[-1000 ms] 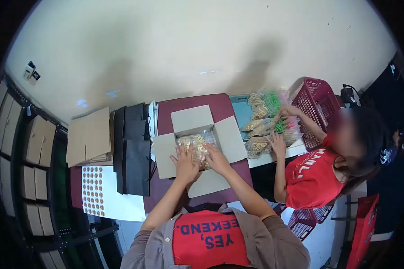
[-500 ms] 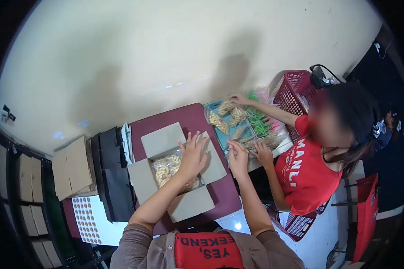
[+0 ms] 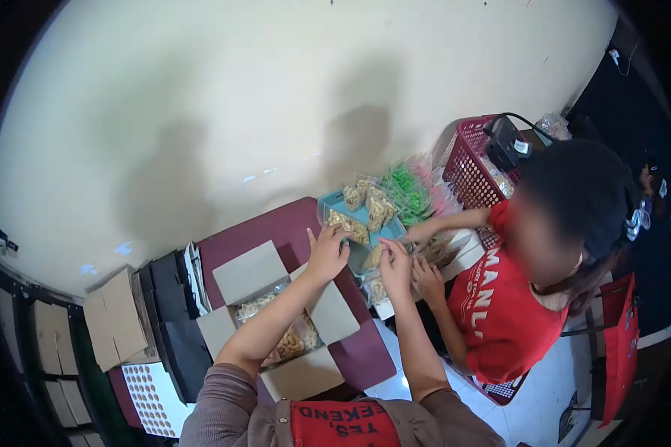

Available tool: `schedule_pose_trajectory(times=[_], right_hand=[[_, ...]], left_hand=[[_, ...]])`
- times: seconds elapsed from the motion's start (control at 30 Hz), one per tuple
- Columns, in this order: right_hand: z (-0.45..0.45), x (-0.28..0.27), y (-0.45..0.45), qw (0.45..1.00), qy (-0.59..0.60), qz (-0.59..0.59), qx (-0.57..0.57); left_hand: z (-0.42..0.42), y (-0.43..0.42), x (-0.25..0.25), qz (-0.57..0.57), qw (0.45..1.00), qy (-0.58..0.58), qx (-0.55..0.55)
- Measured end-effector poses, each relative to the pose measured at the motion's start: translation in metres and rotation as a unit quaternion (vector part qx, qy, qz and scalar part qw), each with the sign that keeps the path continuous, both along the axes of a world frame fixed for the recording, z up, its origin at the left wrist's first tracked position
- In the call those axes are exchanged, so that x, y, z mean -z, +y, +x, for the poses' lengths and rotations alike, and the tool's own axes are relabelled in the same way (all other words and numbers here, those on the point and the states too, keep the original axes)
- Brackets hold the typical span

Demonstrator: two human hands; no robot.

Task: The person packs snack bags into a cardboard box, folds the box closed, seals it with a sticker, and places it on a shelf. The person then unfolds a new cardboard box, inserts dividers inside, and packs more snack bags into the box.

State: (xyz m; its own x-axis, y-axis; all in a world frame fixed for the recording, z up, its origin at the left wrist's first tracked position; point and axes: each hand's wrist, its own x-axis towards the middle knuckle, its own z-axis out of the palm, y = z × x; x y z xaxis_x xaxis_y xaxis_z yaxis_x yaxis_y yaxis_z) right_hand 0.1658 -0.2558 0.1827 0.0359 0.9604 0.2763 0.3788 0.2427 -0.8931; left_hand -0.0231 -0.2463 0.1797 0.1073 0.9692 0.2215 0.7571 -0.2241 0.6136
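My left hand [image 3: 327, 254] is open above the far-right flap of a cardboard box [image 3: 335, 305], fingers apart, just short of a clear packet of pale snacks [image 3: 348, 226] in a blue tray [image 3: 358, 211]. Inside the box lie clear bags of ring-shaped snacks [image 3: 291, 341]. My right hand [image 3: 397, 270] hovers at the tray's near end, beside more snack packets [image 3: 373, 257]. Its fingers are drawn together; whatever they may hold is too small to make out.
A co-worker in a red shirt [image 3: 503, 313] reaches over the packets from the right. Green-filled bags [image 3: 408, 186] lie behind, near a maroon basket [image 3: 466, 160]. Black folded boxes [image 3: 179, 328], flat cardboard [image 3: 115, 320] and a sticker sheet [image 3: 153, 398] are at left.
The view has shifted, and my left hand has moved from over the box opening toward the tray. The co-worker's far hand has drawn back from the tray's far end to its near side.
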Motion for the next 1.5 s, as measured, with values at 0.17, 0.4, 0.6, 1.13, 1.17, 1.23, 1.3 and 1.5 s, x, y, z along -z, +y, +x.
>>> schedule_pose_trajectory(times=[0.17, 0.4, 0.6, 1.13, 1.17, 1.23, 1.3, 1.5], right_hand=[[-0.028, 0.013, 0.058, 0.995, -0.089, 0.025, -0.033], [-0.046, 0.041, 0.156, 0.959, -0.275, -0.048, -0.051], [-0.067, 0.057, 0.216, 0.891, -0.418, -0.128, -0.121], [-0.111, -0.011, 0.164, 0.942, 0.293, 0.02, -0.166], [-0.117, -0.029, 0.136, 0.936, 0.297, -0.007, -0.187], [-0.129, -0.052, 0.093, 0.942, 0.246, -0.034, -0.224], [-0.141, -0.06, 0.054, 0.93, 0.227, -0.081, -0.276], [-0.141, -0.055, -0.036, 0.914, 0.076, -0.079, -0.392]], left_hand=[[-0.006, 0.07, 0.026, -0.024, 0.991, 0.133, 0.016], [-0.016, 0.18, 0.05, -0.077, 0.933, 0.342, 0.088], [-0.023, 0.234, 0.07, -0.053, 0.913, 0.382, 0.13], [-0.113, 0.139, -0.05, -0.004, 0.932, -0.345, 0.109], [-0.117, 0.109, -0.06, -0.029, 0.896, -0.429, 0.106], [-0.125, 0.055, -0.075, -0.054, 0.859, -0.504, 0.079], [-0.132, 0.004, -0.084, -0.055, 0.87, -0.488, 0.032], [-0.153, -0.126, -0.082, -0.077, 0.888, -0.452, -0.013]])
